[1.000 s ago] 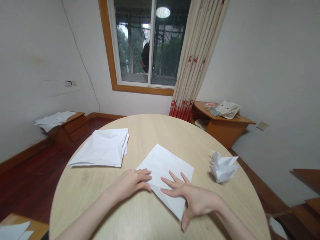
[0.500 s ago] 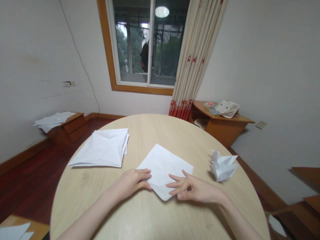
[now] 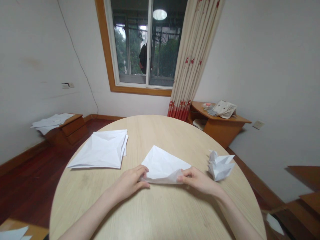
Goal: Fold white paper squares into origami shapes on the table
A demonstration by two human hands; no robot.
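Observation:
A white sheet of paper [image 3: 162, 163] lies in front of me, its near edge folded under or over into a straight line and lifted a little. My left hand [image 3: 136, 176] holds its left corner with curled fingers and the thumb below. At the right corner, my right hand [image 3: 193, 178] pinches the paper between thumb and fingers. Both hands rest low over the round wooden table [image 3: 155, 213]. Close to the right hand stands a folded paper figure [image 3: 220, 166] with several pointed flaps.
A stack of creased white paper sheets [image 3: 100, 150] lies on the table's left side. Behind the table are a low drawer cabinet [image 3: 72, 128] with papers on top, a corner shelf [image 3: 222, 125] with a bag [image 3: 225, 109], and a curtain [image 3: 192, 60] beside the window [image 3: 147, 43].
The paper's near corner, which pointed toward me, is now folded, leaving a straight near edge. My right hand has gone from spread fingers to a pinch; my left fingers have curled at the left corner.

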